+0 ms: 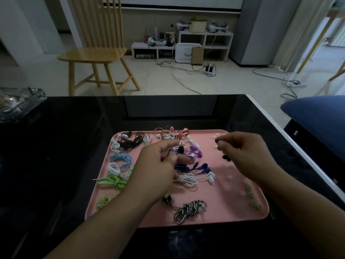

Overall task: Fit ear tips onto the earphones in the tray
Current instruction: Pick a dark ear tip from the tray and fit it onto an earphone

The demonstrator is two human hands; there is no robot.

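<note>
A pink tray (220, 212) lies on the black table, covered with several coiled earphones in white, black, blue, green and purple. My left hand (156, 165) hovers over the tray's middle and pinches a dark earbud (180, 150) by its thin black wire. My right hand (242, 152) is over the tray's right side, its fingertips pinching a small black ear tip (216, 141). Loose white ear tips (229, 177), green ear tips (249, 190) and black ear tips (226, 157) lie scattered on the tray's right half.
The glossy black table (74, 146) has a white edge on the right. A clear plastic bag (16, 101) sits at its far left. A wooden chair (97, 53) stands behind the table. A blue cushion (317, 118) lies to the right.
</note>
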